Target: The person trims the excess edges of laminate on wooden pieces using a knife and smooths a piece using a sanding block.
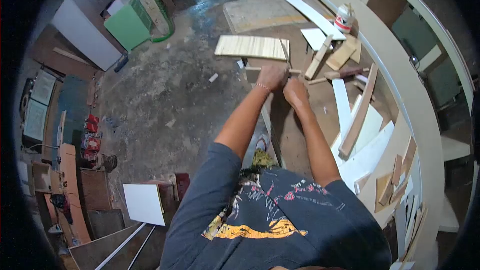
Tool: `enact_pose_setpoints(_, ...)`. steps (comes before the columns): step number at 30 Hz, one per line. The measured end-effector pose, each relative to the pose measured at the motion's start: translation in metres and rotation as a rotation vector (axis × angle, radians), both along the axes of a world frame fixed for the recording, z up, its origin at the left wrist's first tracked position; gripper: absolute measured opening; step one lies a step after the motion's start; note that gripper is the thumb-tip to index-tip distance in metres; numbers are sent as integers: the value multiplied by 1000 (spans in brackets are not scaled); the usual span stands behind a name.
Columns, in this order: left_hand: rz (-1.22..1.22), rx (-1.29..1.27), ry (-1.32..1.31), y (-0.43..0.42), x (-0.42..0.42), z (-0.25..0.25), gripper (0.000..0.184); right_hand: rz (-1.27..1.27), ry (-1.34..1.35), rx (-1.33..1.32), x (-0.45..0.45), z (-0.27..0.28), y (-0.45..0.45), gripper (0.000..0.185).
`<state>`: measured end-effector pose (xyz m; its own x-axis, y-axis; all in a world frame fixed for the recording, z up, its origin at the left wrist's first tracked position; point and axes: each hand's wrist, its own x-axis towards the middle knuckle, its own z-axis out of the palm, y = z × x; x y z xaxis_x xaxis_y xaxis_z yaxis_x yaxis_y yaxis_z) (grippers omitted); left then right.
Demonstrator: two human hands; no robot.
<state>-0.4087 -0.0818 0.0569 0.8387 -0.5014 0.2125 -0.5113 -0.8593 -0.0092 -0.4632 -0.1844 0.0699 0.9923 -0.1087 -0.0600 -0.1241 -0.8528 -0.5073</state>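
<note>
Wooden strip [252, 74] by left hand [273, 78]; right hand [296, 93] near | fingers mostly hidden | how closed, holding what, I cannot tell

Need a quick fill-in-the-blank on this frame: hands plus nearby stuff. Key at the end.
1. Of the left hand and the right hand, the ____ one has a bracelet at its wrist.
2. The bottle is white with a ____ label.
3. In the picture, the bottle stands to the ____ of the striped board.
4. The boxy piece at upper left is coloured ____.

Missing words: left; red; right; green.
</note>
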Motion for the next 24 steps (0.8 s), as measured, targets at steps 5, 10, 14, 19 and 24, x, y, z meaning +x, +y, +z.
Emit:
enact_pose_setpoints(5, -10, -16, -93, 2, -1, 1, 20, -46, -7, 53, 3, -3, 1, 29)
enact_pose_setpoints(10, -64, -76, -33, 2, 9, -1, 21, -74, 3, 15, 11, -5, 0, 27)
enact_pose_setpoints(14, -25, -98, -71, -1, 12, -5, 8, -17, 32, -17, 6, 10, -2, 27)
enact_pose_setpoints(19, 42, -154, -89, -6, 16, -1, 11, 62, 60, -42, -13, 14, -9, 27)
enact_pose_setpoints(24, 88, -110, 3, -5, 16, 8, 13, -4, 30, -34, -48, -1, -13, 27)
